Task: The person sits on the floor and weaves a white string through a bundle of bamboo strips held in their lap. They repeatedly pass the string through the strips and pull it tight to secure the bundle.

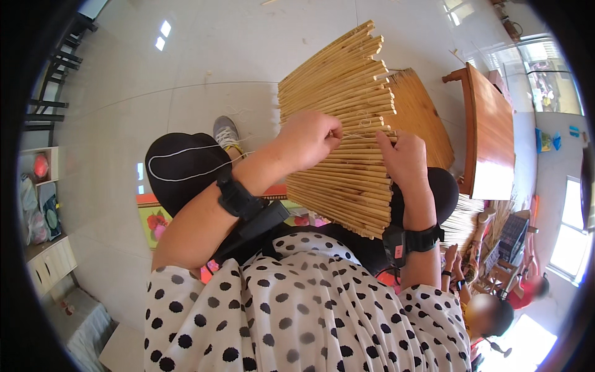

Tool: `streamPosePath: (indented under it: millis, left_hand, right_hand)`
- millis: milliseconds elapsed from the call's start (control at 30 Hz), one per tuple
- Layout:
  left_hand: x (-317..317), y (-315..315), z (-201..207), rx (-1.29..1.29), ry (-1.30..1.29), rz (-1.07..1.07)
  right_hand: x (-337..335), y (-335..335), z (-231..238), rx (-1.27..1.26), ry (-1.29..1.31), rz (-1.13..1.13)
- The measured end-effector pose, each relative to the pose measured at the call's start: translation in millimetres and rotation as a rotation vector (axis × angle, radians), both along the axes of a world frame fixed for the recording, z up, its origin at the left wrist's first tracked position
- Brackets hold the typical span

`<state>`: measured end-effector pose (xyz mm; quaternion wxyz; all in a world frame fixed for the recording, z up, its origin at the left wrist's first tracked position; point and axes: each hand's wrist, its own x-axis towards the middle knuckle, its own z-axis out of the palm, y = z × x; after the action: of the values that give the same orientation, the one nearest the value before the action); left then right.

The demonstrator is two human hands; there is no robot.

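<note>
Tan sticks (344,170) pass partly behind the left hand (312,137).

We look across a pale, glossy tiled floor (167,74) that catches bright reflections at the far left. Along our left stand dark furniture (52,104), an open shelf (55,162) and a cream cabinet (60,265). To our right, a wooden table (486,127) faces a pale wall (549,180) with a bright window (568,232).

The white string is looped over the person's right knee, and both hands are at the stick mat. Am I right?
Not quite: the head view shows the white string looped over the left knee. The left hand and right hand are indeed both at the stick mat.
</note>
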<state>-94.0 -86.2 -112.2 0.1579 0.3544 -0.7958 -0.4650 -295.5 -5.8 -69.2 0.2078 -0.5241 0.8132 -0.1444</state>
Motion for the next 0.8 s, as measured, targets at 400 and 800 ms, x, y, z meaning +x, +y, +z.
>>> streamPosePath:
  millis: [400,800]
  left_hand:
    - [-23,20,-14,-0.44,-0.038,0.022]
    - [-29,20,-10,-0.444,-0.062,0.009]
  right_hand:
    - [-13,3,-20,-0.067,0.034,0.035]
    - [-8,1,-11,-0.056,0.007,0.013]
